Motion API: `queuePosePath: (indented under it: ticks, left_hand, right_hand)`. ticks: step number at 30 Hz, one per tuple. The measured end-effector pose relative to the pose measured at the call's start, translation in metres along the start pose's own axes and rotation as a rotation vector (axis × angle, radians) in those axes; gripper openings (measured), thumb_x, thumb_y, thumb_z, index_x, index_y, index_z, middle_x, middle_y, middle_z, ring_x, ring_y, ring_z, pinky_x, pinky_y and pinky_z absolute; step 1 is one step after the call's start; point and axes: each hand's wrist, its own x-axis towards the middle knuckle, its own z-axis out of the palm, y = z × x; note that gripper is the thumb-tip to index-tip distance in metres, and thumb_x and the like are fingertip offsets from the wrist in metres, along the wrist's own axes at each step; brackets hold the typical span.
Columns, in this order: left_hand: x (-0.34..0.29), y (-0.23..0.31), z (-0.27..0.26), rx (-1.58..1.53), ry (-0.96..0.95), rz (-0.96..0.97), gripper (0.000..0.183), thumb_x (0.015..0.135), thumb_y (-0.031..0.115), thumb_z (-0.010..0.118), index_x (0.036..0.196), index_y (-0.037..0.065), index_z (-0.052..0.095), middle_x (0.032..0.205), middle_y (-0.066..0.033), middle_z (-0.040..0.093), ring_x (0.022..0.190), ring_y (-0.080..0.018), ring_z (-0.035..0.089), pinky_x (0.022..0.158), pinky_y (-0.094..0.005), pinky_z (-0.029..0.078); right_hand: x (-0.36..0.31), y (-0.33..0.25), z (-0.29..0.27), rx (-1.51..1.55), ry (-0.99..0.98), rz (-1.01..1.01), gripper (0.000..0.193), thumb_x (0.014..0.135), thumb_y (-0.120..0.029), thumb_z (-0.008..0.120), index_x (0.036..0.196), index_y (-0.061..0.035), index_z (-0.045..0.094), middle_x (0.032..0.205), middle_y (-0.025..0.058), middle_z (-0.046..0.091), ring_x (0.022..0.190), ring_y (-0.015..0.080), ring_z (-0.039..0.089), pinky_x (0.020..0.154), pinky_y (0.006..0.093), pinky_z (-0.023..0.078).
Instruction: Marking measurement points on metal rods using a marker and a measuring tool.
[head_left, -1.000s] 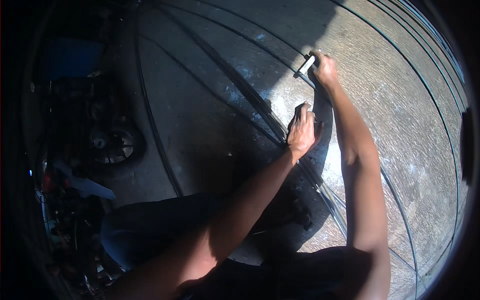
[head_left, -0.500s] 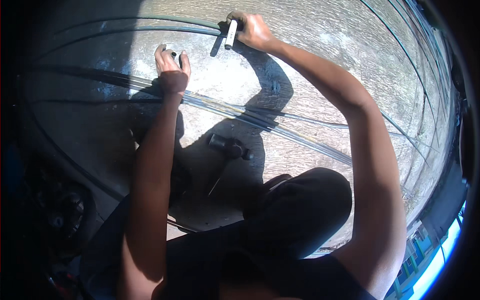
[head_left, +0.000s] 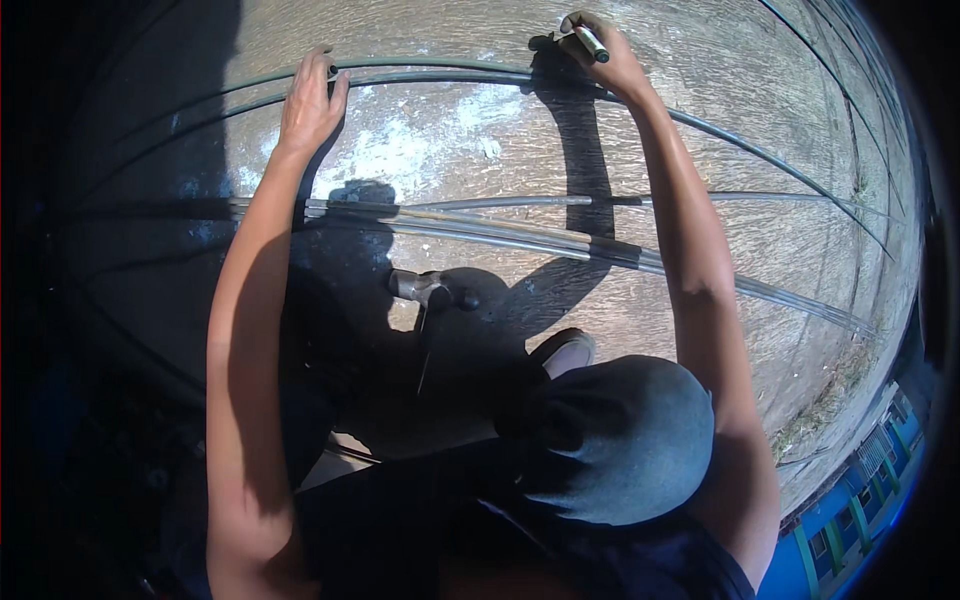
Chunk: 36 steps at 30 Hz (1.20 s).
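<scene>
A marker [head_left: 592, 44] with a pale body and dark end is held in the closed fingers of my right hand [head_left: 612, 68], just beyond two thin metal rods [head_left: 440, 70] on the ground. My left hand [head_left: 312, 110] is over the same rods farther left, fingers bent and thumb beside them. Between its fingers and thumb shows a small dark cylindrical piece [head_left: 332, 72], which looks like a marker cap. Whether the left fingers also touch the rods, I cannot tell. The marker's tip is hidden.
Nearer me, a bundle of metal rods [head_left: 500, 228] crosses the rough concrete ground [head_left: 480, 150]. A hammer [head_left: 420, 288] lies in shadow before my cloth-covered knee [head_left: 640, 440] and shoe [head_left: 565, 352]. More rods curve along the far right; a blue building [head_left: 850, 510] stands lower right.
My left hand has moved up and left from near the bundle to the two rods. My right hand, still holding the marker, has shifted right along them. The view has also shifted.
</scene>
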Motion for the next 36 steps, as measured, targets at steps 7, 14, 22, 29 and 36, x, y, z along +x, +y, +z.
queuePosePath:
  ticks: [7,14,22,29,36]
  left_hand:
    - [0.039,-0.049,0.012,0.07,-0.563,-0.212,0.058,0.088,0.048,0.07,0.111,-0.004,0.058,0.113,-0.0258,0.062,0.111,-0.0433,0.059,0.095,-0.0473,0.048]
    - [0.021,-0.056,0.006,0.023,-0.459,-0.296,0.059,0.084,0.047,0.076,0.108,-0.005,0.063,0.102,-0.024,0.067,0.097,-0.0403,0.064,0.086,-0.046,0.05]
    - [0.019,-0.036,0.023,-0.105,-0.326,-0.192,0.041,0.08,0.033,0.083,0.089,-0.003,0.065,0.082,-0.0168,0.065,0.076,-0.0313,0.06,0.075,-0.043,0.049]
    - [0.004,-0.043,0.024,-0.181,-0.242,-0.299,0.036,0.079,0.029,0.084,0.09,-0.001,0.068,0.077,-0.0121,0.065,0.069,-0.0226,0.058,0.071,-0.0378,0.05]
    - [0.003,-0.03,0.038,-0.284,-0.21,-0.353,0.038,0.077,0.03,0.086,0.094,0.0,0.07,0.083,-0.0113,0.068,0.073,-0.0208,0.061,0.075,-0.0363,0.052]
  right_hand:
    - [-0.005,-0.012,0.007,0.056,-0.12,-0.024,0.027,0.077,-0.014,0.078,0.101,-0.0084,0.066,0.097,0.0123,0.073,0.095,0.0277,0.071,0.083,0.0392,0.053]
    - [0.004,0.02,0.039,0.296,-0.156,0.05,0.026,0.086,-0.003,0.073,0.111,-0.0032,0.066,0.104,0.005,0.071,0.1,0.0132,0.066,0.092,0.0303,0.052]
    - [-0.029,0.065,0.091,1.469,0.157,-0.345,0.047,0.094,0.002,0.056,0.135,-0.0133,0.04,0.108,0.009,0.055,0.088,0.0163,0.058,0.072,0.0301,0.055]
    - [-0.043,0.015,-0.002,0.148,-0.015,0.117,0.033,0.08,-0.006,0.08,0.11,-0.0064,0.066,0.1,0.0032,0.07,0.098,0.0123,0.067,0.09,0.0316,0.053]
    - [-0.046,0.012,-0.003,0.073,-0.008,0.096,0.034,0.079,-0.006,0.08,0.11,-0.0074,0.066,0.102,0.0042,0.07,0.096,0.0133,0.067,0.09,0.0312,0.054]
